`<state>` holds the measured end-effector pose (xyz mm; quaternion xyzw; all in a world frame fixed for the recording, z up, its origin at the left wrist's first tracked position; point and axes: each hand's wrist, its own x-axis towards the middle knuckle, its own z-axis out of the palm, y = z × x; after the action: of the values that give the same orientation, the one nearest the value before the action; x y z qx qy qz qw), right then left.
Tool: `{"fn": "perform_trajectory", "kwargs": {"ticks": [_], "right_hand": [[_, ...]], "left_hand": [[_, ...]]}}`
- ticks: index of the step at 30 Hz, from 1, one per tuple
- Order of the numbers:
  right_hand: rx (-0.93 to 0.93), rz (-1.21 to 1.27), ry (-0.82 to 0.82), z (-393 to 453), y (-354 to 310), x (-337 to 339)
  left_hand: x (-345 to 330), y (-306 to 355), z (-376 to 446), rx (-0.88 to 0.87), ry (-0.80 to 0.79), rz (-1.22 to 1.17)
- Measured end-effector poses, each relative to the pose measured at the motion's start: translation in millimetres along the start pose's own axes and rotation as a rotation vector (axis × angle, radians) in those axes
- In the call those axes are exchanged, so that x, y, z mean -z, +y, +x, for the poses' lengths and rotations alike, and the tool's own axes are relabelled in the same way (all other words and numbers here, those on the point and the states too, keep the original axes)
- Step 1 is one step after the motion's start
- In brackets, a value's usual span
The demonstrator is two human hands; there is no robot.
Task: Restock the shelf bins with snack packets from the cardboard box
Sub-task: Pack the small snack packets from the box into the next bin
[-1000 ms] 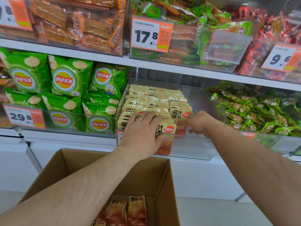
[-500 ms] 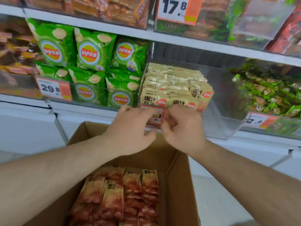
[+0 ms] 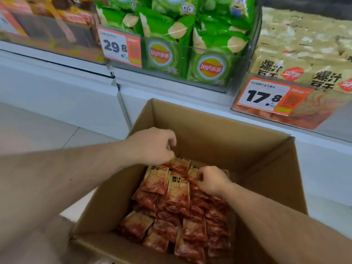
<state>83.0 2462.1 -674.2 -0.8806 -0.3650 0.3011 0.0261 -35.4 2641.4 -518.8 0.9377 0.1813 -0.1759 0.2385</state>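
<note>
Both of your hands are down in the open cardboard box (image 3: 219, 130), which sits on the floor just below the shelf bins. Your left hand (image 3: 152, 145) hovers at the far end of the heap of red-orange snack packets (image 3: 177, 204), its fingers (image 3: 169, 147) curled in, the tips meeting the top edge of one packet (whether they actually pinch it, you cannot tell from here). Your right hand (image 3: 211, 181) lies lower, on the right side of the heap, fingers bent and closed around the upper corner of a packet. The packets fill the bottom of the box in loose overlapping rows, some upright, some tilted. Above the box to the right, the clear bin (image 3: 297, 119) with the 17.8 price tag (image 3: 266, 98) holds matching packets, their beige tops packed in rows. Left of it, a bin of green Lay's chip bags (image 3: 209, 60) carries a 29.8 tag (image 3: 119, 47). Further left, another bin is blurred.
</note>
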Motion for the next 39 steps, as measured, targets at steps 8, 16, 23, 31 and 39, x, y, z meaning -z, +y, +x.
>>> {"fn": "perform_trajectory", "kwargs": {"ticks": [8,16,23,31,39], "right_hand": [[0.167,-0.292,-0.107,15.4,-14.1,-84.8],[0.207,-0.063,0.540,-13.1,-30.3,-27.9],[0.523,0.494,0.866,-58.3,-86.5,29.4],[0.244,0.293,0.323,-31.7,-62.3,-13.1],[0.167,-0.065,0.088,14.0,-92.2,-74.7]], "left_hand": [[-3.9,-20.9,7.7,0.070,-0.042,-0.093],[-11.9,-24.7,-1.1,0.505,-0.326,-0.685],[-4.2,-16.9,-6.1,0.627,-0.208,-1.254],[13.6,-41.7,-14.6,0.451,0.126,-1.103],[11.0,-51.6,-11.8,0.442,0.092,-1.026]]}}
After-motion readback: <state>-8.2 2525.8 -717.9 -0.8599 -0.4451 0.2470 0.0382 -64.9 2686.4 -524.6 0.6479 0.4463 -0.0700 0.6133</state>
